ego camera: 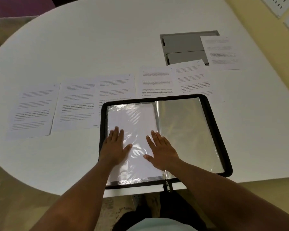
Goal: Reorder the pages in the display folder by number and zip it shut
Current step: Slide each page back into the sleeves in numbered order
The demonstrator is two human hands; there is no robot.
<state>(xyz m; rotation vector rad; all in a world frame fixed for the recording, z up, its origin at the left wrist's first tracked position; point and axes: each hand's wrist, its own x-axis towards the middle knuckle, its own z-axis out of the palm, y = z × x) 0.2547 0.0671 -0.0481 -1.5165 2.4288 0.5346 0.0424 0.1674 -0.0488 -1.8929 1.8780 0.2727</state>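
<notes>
1. Head view, display folder [213, 130]: lies open flat on the white counter [90, 39] at the near edge, directly in front of the person; black zip border runs all round it, and the zip pull [168, 186] hangs at the near edge by the spine
2. Head view, left half of the folder: a clear sleeve [133, 117] holds a sheet with its blank white side up; glare streaks cross the plastic. The right half shows an empty, shiny clear sleeve [182, 127]
3. Head view, hands: the left hand [114, 145] lies flat on the left part of the filled sleeve, fingers straight and spread, gripping nothing. The right hand [159, 152] lies flat on the same sleeve nearer the spine, fingers straight and spread, thumb out to the side, also gripping nothing. The two hands are apart, with bare plastic between them
4. Head view, loose pages: six printed sheets lie on the counter beyond the folder, in a rough row from left to far right. The leftmost page [35, 110] sits apart from the folder; the next two [77, 104] [115, 87] overlap and run under the folder's far left corner. Two more [155, 82] [192, 77] lie just beyond its far edge. The last page [222, 52] lies partly over a grey hatch [182, 45] set in the counter
5. Head view, page numbers: small handwritten marks sit at the top corners; most are too faint to read
</notes>
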